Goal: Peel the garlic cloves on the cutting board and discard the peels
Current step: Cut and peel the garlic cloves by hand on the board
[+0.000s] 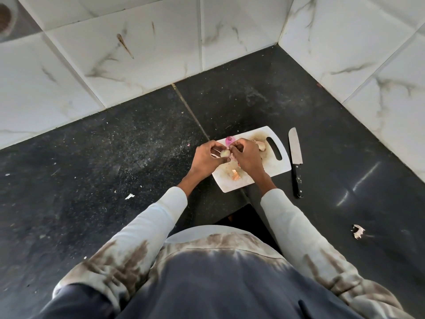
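Observation:
A pale garlic clove is pinched in the fingers of my left hand, just over the left edge of the white cutting board. My right hand is closed beside it, its fingertips pinching at the clove's right end. More garlic lies on the board behind my right hand, partly hidden. A purple-pink piece sits at the board's far edge. An orange-tan scrap of peel lies on the board's near part.
A knife with a black handle lies on the dark counter right of the board, blade pointing away. A loose peel lies at the near right, a small white scrap at the left. Tiled walls close in behind and to the right.

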